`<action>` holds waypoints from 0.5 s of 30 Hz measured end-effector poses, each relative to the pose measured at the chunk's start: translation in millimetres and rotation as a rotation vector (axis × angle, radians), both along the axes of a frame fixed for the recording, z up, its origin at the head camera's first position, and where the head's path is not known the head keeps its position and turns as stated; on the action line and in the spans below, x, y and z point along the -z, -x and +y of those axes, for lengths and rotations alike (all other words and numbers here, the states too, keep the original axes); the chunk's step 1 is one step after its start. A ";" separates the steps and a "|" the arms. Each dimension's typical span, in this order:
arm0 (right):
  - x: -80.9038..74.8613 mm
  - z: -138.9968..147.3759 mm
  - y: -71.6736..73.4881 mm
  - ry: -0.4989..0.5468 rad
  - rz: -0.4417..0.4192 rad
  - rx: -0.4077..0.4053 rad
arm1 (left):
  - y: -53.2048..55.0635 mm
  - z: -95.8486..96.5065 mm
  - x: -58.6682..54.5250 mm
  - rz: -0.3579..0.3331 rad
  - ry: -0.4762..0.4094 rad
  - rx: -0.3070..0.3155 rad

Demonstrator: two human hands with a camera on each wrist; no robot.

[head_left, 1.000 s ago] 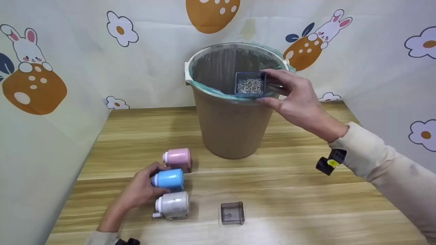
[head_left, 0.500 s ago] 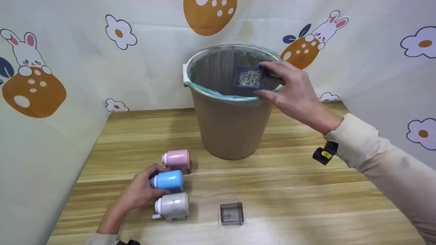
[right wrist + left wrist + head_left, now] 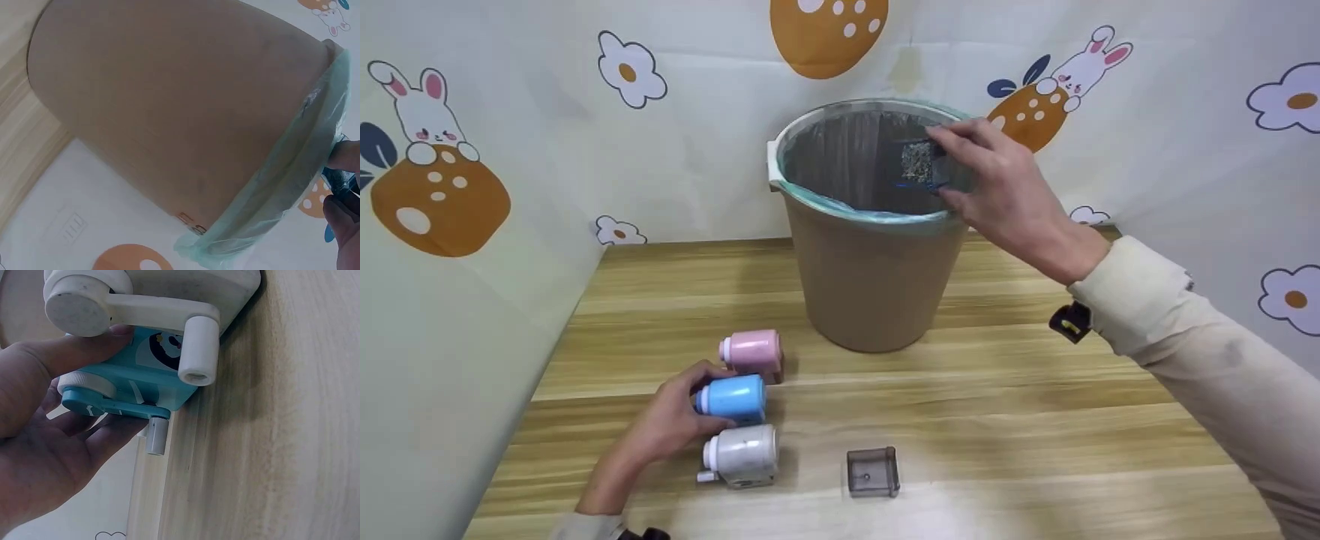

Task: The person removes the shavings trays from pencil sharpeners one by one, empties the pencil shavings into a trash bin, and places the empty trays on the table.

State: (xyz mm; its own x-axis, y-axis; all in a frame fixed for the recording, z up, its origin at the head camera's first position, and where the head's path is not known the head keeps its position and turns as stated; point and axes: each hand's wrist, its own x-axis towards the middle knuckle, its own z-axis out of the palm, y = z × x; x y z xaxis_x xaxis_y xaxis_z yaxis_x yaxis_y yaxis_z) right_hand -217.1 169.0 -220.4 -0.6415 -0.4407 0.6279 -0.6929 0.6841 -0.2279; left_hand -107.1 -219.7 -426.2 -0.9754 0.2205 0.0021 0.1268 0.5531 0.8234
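My right hand (image 3: 1014, 201) pinches a small see-through blue shavings drawer (image 3: 917, 163) between thumb and fingers. The drawer is tilted inside the mouth of a brown trash bin (image 3: 877, 277), with pale shavings in it. Only fingertips and a bit of the drawer (image 3: 338, 179) show in the right wrist view. My left hand (image 3: 671, 416) grips a blue crank pencil sharpener (image 3: 735, 397) on the table, thumb on one side and fingers on the other. A pink sharpener (image 3: 755, 350) stands behind it, a grey-white sharpener (image 3: 744, 454) in front.
A smoky see-through drawer (image 3: 873, 472) lies on the wooden table (image 3: 1035, 435), right of the grey-white sharpener. A green plastic liner (image 3: 281, 185) hangs over the bin's rim. A patterned cloth (image 3: 697, 150) stands behind and at the sides.
My right hand has raised the blue drawer slightly, moved it deeper over the bin and turned it; the shavings inside have shifted. The left hand and the sharpeners have stayed in place.
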 end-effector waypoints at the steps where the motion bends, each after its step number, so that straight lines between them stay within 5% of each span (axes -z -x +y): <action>1: 0.2 -0.6 0.3 -0.021 0.017 -0.014 | 0.0 -0.1 0.2 0.003 0.003 0.002; 8: 1.9 -3.0 5.2 -0.172 0.169 -0.086 | 0.0 -0.2 0.7 0.017 0.024 0.009; 15: 2.0 -3.4 8.3 -0.218 0.215 -0.118 | 0.8 -1.2 0.4 0.027 0.023 0.015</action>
State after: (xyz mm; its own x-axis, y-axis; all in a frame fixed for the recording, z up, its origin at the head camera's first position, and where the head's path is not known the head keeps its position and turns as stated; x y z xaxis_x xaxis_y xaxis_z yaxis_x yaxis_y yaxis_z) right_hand -225.4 165.7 -222.4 -0.4409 -0.6432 0.6261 -0.7865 0.6129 0.0758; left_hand -107.9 -220.9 -426.6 -0.9716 0.2355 0.0230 0.1571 0.5693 0.8070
